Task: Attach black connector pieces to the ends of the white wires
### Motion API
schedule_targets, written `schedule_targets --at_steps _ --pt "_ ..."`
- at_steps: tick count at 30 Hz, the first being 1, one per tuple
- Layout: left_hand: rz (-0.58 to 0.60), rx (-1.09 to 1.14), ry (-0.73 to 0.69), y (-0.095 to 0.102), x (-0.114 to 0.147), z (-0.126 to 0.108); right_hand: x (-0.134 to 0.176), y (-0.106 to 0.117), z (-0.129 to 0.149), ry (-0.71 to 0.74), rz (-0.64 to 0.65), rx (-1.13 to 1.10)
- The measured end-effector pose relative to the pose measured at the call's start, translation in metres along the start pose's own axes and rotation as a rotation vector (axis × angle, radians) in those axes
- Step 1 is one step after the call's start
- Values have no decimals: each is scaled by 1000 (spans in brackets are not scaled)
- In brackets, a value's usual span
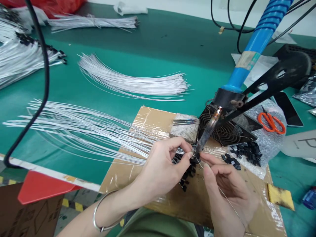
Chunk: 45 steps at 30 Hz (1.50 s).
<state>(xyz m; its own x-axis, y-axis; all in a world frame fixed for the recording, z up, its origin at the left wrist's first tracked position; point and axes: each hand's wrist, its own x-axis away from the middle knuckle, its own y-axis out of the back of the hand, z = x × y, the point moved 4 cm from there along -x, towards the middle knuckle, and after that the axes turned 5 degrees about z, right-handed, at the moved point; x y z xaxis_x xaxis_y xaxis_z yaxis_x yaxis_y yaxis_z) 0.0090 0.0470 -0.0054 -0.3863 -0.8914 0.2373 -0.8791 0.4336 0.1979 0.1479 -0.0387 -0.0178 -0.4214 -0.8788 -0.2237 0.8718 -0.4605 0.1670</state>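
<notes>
My left hand (pixel 164 164), with a bangle at its wrist, is closed in a pinch just left of the soldering iron (pixel 206 133) tip. The tiny part between its fingertips is mostly covered. White wires (pixel 133 144) with black connectors (pixel 185 181) at their ends lie under and beside this hand. My right hand (pixel 227 187) pinches a thin strand of solder wire (pixel 228 201), which runs up to the iron's tip and down across the palm. The iron hangs tip-down from a bracket with a blue tube (pixel 258 42).
Below the work lies a cardboard sheet (pixel 145 121). A fan (pixel 222 128), orange scissors (pixel 271 122), loose black connectors (pixel 247 152) and a yellow sponge (pixel 280 197) sit to the right. Another white wire bundle (pixel 138 82) lies behind. A black cable (pixel 44 65) hangs at left.
</notes>
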Motion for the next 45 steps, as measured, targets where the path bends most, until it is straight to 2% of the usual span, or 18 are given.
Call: schedule_targets --at_steps 13,16,24,39,45 --pt "-9 -6 -38 0 1 0 1 -3 -1 -18 -55 -43" --pt "-13 -24 -58 1 1 0 1 -3 -1 40 -30 -7" --pt "-17 -55 -56 1 2 0 3 -1 -1 64 -40 37" --pt "-27 -90 -36 1 4 0 7 -2 0 27 -80 95" --pt "-30 -90 -48 1 4 -2 6 -2 -2 63 -69 106"
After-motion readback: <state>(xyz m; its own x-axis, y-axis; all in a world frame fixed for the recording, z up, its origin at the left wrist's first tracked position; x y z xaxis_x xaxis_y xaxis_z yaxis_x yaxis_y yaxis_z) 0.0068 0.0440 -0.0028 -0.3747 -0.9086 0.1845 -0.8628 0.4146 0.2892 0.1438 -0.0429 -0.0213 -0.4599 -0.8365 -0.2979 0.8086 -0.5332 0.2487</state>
